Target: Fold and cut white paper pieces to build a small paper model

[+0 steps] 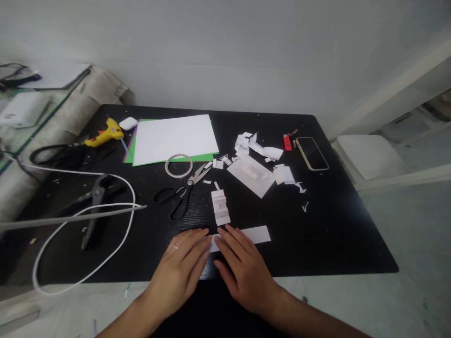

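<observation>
A narrow white paper strip (259, 234) lies near the front edge of the black table. My left hand (181, 263) rests over the strip's left end and hides it, fingers stretched out flat. On the strip's middle part lie the fingertips of my right hand (243, 267), its fingers extended and the thumb apart. Just beyond my fingertips sits a small folded white paper piece (220, 207) with raised flaps. Black-handled scissors (190, 182), blades parted, lie to the left of it.
White sheets (172, 138) lie on coloured paper at the back, beside a tape ring (179, 165) and a yellow glue gun (105, 133). Paper scraps (257, 146), a red lighter (287, 142) and a phone (312, 153) are right. A white cable (128, 234) loops around black-handled cutters (97, 197).
</observation>
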Motion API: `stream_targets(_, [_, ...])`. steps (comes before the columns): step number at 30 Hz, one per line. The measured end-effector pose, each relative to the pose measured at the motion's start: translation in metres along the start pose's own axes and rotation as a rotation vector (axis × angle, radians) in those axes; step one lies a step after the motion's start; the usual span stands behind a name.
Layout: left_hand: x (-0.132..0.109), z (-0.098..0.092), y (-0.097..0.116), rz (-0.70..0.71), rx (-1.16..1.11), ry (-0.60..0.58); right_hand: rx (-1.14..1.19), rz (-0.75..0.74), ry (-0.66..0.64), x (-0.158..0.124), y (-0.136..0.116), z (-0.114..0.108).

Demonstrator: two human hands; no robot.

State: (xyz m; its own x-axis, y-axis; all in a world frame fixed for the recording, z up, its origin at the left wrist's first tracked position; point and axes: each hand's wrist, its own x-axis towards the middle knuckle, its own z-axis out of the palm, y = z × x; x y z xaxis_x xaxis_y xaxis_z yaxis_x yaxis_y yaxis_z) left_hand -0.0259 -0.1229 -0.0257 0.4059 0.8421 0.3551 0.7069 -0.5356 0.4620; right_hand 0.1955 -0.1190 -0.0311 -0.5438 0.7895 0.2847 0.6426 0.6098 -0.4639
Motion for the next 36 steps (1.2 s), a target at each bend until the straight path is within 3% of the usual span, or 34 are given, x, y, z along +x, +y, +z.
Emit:
stream_targets(5, [-0.011, 0.02, 0.009, 0.039, 0.182, -0.052, -0.031, -0.005, -0.034, 0.003, -0.006, 0.004])
stream_targets(13, [-0.014, 0.019, 0.01, 0.091, 0.298, -0.088, -0.147, 0.02, -0.116, -0.018, 0.007, -0.005])
stream_targets(18, [-0.013, 0.018, 0.009, 0.094, 0.286, -0.106, -0.239, 0.087, -0.072, -0.035, 0.024, -0.017])
stream_targets(27, [0.008, 0.028, 0.032, -0.085, 0.31, -0.123, -0.237, 0.116, -0.013, -0.035, 0.024, -0.015])
stream_targets(33, [0.009, 0.031, 0.03, -0.086, 0.273, -0.109, -0.162, 0.12, 0.132, -0.019, 0.024, -0.013])
stream_targets(36, [0.009, 0.028, 0.026, -0.077, 0.275, -0.116, -0.065, 0.071, 0.12, -0.006, 0.021, -0.011])
